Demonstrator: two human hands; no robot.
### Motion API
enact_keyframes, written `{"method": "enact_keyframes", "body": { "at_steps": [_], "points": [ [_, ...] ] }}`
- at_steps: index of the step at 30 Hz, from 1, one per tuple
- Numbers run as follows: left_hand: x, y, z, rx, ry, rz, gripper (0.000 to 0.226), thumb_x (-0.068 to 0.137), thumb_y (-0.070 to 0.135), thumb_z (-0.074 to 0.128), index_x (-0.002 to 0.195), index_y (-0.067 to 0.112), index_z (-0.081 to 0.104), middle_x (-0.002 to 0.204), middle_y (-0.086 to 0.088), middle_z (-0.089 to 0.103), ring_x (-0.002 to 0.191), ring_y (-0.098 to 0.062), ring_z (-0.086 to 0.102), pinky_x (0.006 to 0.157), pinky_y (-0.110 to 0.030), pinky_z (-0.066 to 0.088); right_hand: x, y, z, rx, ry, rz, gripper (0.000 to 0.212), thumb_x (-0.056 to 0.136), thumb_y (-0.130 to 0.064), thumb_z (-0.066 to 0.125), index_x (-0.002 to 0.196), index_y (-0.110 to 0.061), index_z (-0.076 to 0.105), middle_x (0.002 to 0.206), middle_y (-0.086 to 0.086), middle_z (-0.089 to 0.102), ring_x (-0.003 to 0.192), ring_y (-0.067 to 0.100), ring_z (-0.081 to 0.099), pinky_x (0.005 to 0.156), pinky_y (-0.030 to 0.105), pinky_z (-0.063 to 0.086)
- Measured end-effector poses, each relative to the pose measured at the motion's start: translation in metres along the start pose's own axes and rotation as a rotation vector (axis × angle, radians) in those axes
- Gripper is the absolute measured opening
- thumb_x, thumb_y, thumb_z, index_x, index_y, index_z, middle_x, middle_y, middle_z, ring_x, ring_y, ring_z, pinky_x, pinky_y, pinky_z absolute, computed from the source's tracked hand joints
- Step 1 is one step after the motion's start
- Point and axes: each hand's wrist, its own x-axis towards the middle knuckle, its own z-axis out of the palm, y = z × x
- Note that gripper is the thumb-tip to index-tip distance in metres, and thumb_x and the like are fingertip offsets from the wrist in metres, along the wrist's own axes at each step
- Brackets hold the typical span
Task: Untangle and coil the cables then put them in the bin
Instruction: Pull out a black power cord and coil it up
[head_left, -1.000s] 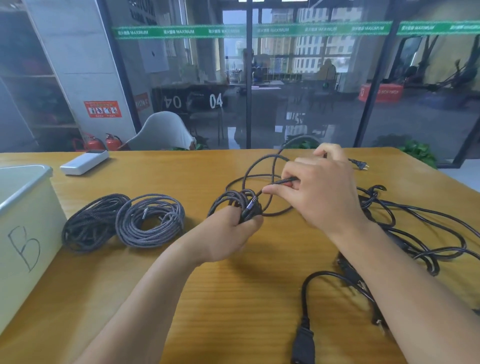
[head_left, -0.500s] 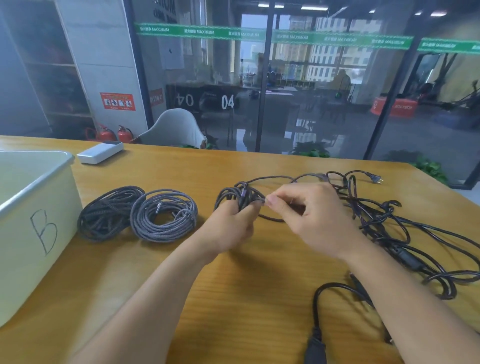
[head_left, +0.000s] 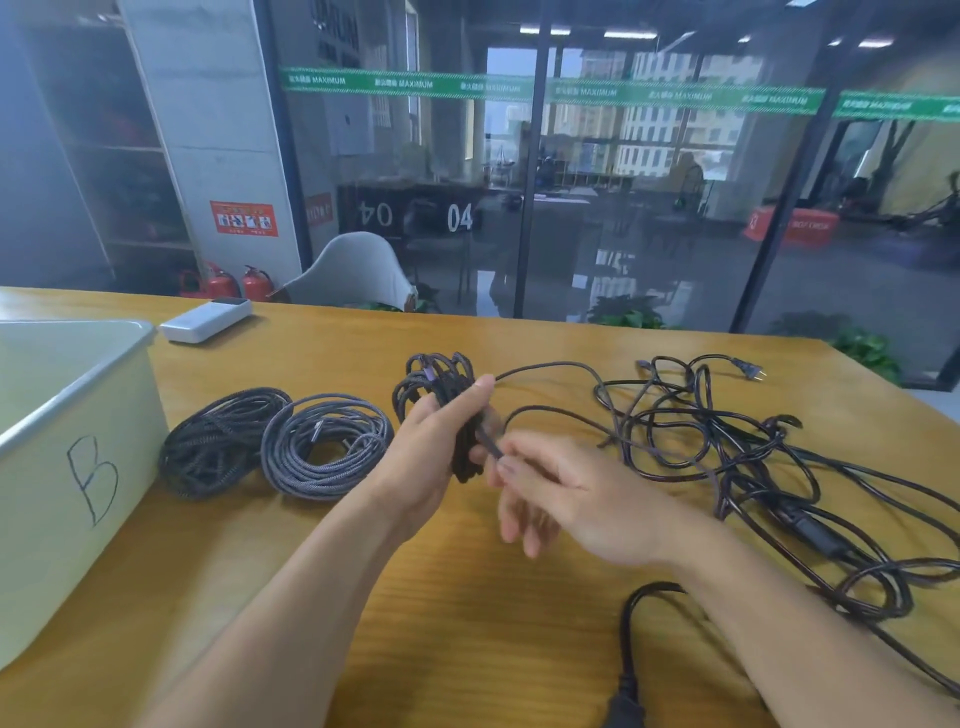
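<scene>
A wooden table (head_left: 467, 613) carries everything. A pale bin (head_left: 62, 467) marked "B" is set at its left edge; just right of the bin two coiled cables (head_left: 218, 441) (head_left: 324, 447) are laid touching, a white device (head_left: 205, 321) behind it. A tangled black cable heap (head_left: 753, 467) is spread far right of the bin, a thick black cord (head_left: 631, 623) nearer the front edge.

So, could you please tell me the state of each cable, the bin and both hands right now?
Held coil: part wound, tail loose.
Black coil: wound, on table.
Grey coil: wound, on table.
Tangle: still knotted.
Bin: open; contents hidden.
Left hand: grips held coil.
Right hand: pinches its tail; blurred.
</scene>
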Motion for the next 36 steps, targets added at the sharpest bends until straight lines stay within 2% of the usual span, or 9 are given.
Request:
{"method": "enact_keyframes", "body": {
  "at_steps": [4, 9, 12, 16, 19, 24, 29, 34, 36],
  "points": [
    [0.003, 0.009, -0.007, -0.285, 0.131, 0.042, 0.022, 0.107, 0.027, 0.053, 0.088, 0.016, 0.049, 0.068, -0.003, 0.039, 0.054, -0.017, 0.038, 0.057, -0.027, 0.035, 0.003, 0.003, 0.023, 0.065, -0.224, 0.051, 0.029, 0.116, -0.031, 0.029, 0.124, -0.016, 0.053, 0.079, 0.007, 0.063, 0.061, 0.026, 0.055, 0.065, 0.039, 0.049],
    [-0.005, 0.022, -0.006, -0.393, 0.009, 0.025, 0.013, 0.097, 0.028, 0.057, 0.096, 0.016, 0.052, 0.069, 0.004, 0.04, 0.056, -0.013, 0.041, 0.06, -0.024, 0.04, 0.006, 0.015, 0.016, 0.048, -0.346, 0.1, 0.035, 0.116, -0.034, 0.028, 0.095, -0.014, 0.049, 0.076, 0.0, 0.055, 0.065, 0.013, 0.053, 0.071, 0.04, 0.052],
    [-0.012, 0.026, 0.004, -0.333, -0.126, 0.027, 0.011, 0.096, 0.026, 0.055, 0.096, 0.015, 0.055, 0.06, 0.007, 0.034, 0.045, -0.009, 0.032, 0.051, -0.024, 0.028, 0.008, 0.025, 0.01, 0.076, -0.376, 0.119, 0.039, 0.115, -0.037, 0.03, 0.089, -0.012, 0.044, 0.073, 0.002, 0.057, 0.07, 0.024, 0.06, 0.078, 0.047, 0.053],
    [-0.02, 0.029, 0.003, -0.141, -0.34, 0.011, 0.02, 0.099, 0.027, 0.059, 0.083, 0.016, 0.061, 0.044, 0.009, 0.029, 0.034, -0.007, 0.021, 0.042, -0.027, 0.016, 0.011, 0.033, -0.005, -0.01, -0.332, 0.14, 0.048, 0.109, -0.047, 0.045, 0.088, -0.004, 0.046, 0.066, 0.005, 0.044, 0.057, 0.019, 0.055, 0.067, 0.035, 0.05],
    [-0.025, 0.029, 0.001, -0.006, -0.542, -0.004, 0.029, 0.093, 0.041, 0.07, 0.075, 0.02, 0.064, 0.04, 0.009, 0.033, 0.032, -0.007, 0.022, 0.039, -0.021, 0.019, 0.01, 0.036, -0.023, -0.057, -0.29, 0.181, 0.063, 0.1, -0.053, 0.063, 0.109, 0.008, 0.053, 0.079, 0.011, 0.041, 0.058, 0.015, 0.042, 0.062, 0.031, 0.045],
    [-0.03, 0.037, -0.006, 0.117, -0.722, -0.118, 0.03, 0.092, 0.045, 0.074, 0.078, 0.02, 0.066, 0.042, 0.009, 0.035, 0.033, -0.006, 0.026, 0.039, -0.017, 0.022, -0.001, 0.041, -0.054, -0.286, -0.328, 0.286, 0.068, 0.091, -0.071, 0.061, 0.12, -0.009, 0.065, 0.086, 0.007, 0.051, 0.07, 0.017, 0.047, 0.066, 0.025, 0.046],
    [-0.031, 0.043, -0.009, 0.343, -0.73, -0.237, 0.025, 0.092, 0.04, 0.068, 0.08, 0.018, 0.066, 0.045, 0.005, 0.03, 0.038, -0.012, 0.024, 0.042, -0.021, 0.021, -0.022, 0.053, -0.089, -0.553, -0.067, 0.282, 0.05, 0.09, -0.077, 0.054, 0.085, -0.03, 0.07, 0.081, -0.004, 0.065, 0.071, 0.011, 0.056, 0.071, 0.046, 0.049],
    [-0.028, 0.032, 0.009, 0.624, -0.752, -0.291, 0.027, 0.1, 0.035, 0.067, 0.086, 0.012, 0.063, 0.05, 0.003, 0.035, 0.046, -0.014, 0.032, 0.051, -0.028, 0.027, -0.008, 0.039, -0.08, -0.861, 0.372, 0.251, 0.062, 0.084, -0.083, 0.049, 0.063, -0.025, 0.06, 0.055, -0.007, 0.055, 0.056, 0.009, 0.053, 0.053, 0.029, 0.038],
    [-0.025, 0.027, 0.011, 0.686, -0.72, -0.306, 0.029, 0.099, 0.039, 0.068, 0.088, 0.012, 0.064, 0.052, 0.003, 0.036, 0.048, -0.015, 0.032, 0.051, -0.027, 0.028, -0.002, 0.03, -0.068, -0.734, 0.528, 0.176, 0.063, 0.089, -0.075, 0.057, 0.059, -0.02, 0.057, 0.047, -0.008, 0.046, 0.048, 0.008, 0.045, 0.051, 0.028, 0.031]
  ]
}}
